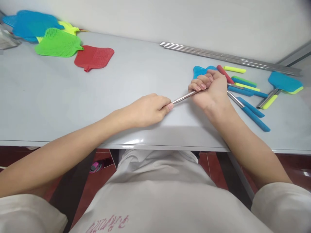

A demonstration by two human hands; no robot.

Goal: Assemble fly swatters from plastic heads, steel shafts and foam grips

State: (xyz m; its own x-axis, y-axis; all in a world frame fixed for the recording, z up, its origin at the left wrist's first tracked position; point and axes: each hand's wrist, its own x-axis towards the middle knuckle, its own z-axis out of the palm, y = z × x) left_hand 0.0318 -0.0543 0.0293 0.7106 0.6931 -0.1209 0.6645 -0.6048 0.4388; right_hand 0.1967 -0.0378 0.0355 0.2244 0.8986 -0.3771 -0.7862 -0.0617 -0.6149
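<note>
A thin shiny metal rod (184,97) is held between my two hands, slanting up to the right above the table. My left hand (152,110) pinches its left end between thumb and fingers. Further along, my right hand (211,89) is turned palm up with its fingers curled round the rod, hiding the rest of it. Behind the right fingers lies a blue fly swatter head (199,71), partly covered. Just right of that hand are a red handle sleeve (225,74) and a metal tube (235,99) with a blue handle (256,119).
Long metal tubes (218,55) lie along the wall. Several blue, green and yellow handles (243,81) are scattered at right, near a blue swatter head (284,81). At far left are blue (34,24), green (58,42) and red (93,57) swatter heads. The table's front edge (165,147) is close to my body.
</note>
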